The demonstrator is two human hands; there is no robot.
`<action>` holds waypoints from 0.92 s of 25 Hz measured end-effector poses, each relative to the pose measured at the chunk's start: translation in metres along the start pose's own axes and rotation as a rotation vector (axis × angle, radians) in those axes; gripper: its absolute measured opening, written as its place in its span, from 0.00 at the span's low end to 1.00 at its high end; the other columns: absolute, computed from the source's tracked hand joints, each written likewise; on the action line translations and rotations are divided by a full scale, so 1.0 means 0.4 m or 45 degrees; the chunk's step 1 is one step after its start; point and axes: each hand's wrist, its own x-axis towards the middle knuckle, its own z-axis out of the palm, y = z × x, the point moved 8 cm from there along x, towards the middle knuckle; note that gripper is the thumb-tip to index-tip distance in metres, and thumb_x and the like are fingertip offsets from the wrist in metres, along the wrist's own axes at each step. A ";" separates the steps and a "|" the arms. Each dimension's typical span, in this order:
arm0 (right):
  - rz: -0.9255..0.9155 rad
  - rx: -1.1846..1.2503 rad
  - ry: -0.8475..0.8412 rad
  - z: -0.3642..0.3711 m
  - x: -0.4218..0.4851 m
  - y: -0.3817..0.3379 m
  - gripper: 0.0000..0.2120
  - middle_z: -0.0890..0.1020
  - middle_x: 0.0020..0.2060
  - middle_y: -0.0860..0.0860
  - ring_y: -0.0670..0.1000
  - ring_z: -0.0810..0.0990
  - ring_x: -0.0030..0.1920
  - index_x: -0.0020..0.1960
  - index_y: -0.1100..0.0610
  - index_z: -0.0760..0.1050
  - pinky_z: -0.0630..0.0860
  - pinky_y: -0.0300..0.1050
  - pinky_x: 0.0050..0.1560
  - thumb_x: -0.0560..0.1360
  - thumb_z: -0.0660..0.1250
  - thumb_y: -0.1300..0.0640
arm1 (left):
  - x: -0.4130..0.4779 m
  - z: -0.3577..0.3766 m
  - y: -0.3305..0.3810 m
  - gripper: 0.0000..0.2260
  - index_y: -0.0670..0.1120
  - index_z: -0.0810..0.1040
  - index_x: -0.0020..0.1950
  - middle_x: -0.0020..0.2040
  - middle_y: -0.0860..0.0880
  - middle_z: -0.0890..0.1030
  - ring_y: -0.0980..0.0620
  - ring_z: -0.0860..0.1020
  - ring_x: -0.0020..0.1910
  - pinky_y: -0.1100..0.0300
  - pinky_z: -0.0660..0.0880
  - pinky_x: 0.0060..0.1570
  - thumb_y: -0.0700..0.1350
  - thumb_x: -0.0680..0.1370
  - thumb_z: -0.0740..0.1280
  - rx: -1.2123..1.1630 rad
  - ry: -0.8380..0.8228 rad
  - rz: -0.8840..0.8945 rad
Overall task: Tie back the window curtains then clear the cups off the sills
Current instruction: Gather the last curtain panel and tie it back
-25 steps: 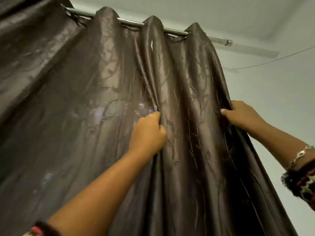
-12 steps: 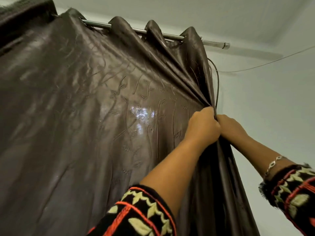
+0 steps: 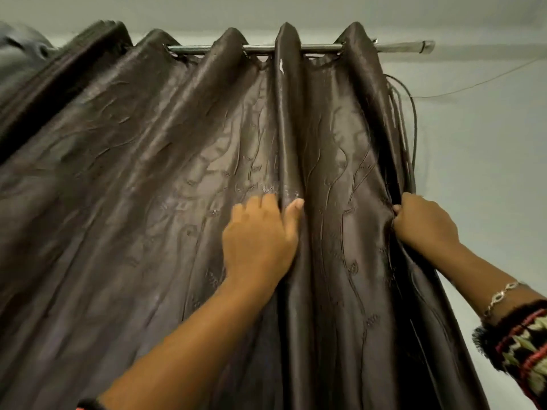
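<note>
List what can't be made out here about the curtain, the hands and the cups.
Head view only.
Window, sills, cups: behind the curtain, none visible.
Left hand fingertips: tucked round a fold.
Right hand: grip buried in the curtain edge; whether it also holds the cords is unclear.
Curtain's lower end: cut off by the bottom edge.
Rod left end: covered by fabric.

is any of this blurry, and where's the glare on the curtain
Head view: the curtain smears into streaky blur at the far left; a small glare patch sits just above the left hand; the right hand and rod look fairly sharp; lighting is dim and flat.
</note>
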 end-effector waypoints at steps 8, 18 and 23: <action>0.028 0.117 0.006 0.050 -0.033 -0.071 0.03 0.71 0.39 0.57 0.57 0.68 0.40 0.44 0.63 0.65 0.68 0.50 0.43 0.76 0.56 0.65 | 0.039 -0.121 -0.447 0.30 0.40 0.64 0.67 0.68 0.36 0.66 0.37 0.60 0.70 0.37 0.58 0.66 0.58 0.73 0.65 0.170 0.041 -0.602; -0.015 0.124 -0.016 0.091 -0.042 -0.126 0.05 0.67 0.33 0.55 0.57 0.66 0.36 0.42 0.62 0.62 0.64 0.48 0.36 0.77 0.55 0.66 | 0.037 -0.056 -0.392 0.19 0.41 0.76 0.62 0.57 0.41 0.80 0.43 0.77 0.58 0.59 0.70 0.57 0.29 0.74 0.60 -0.205 -0.106 -0.290; -0.017 0.130 -0.012 0.085 -0.044 -0.109 0.14 0.64 0.29 0.54 0.52 0.62 0.29 0.35 0.58 0.57 0.62 0.48 0.34 0.77 0.55 0.66 | 0.056 0.045 -0.193 0.16 0.41 0.79 0.54 0.51 0.41 0.81 0.40 0.76 0.54 0.51 0.74 0.52 0.31 0.71 0.58 -0.324 -0.217 -0.055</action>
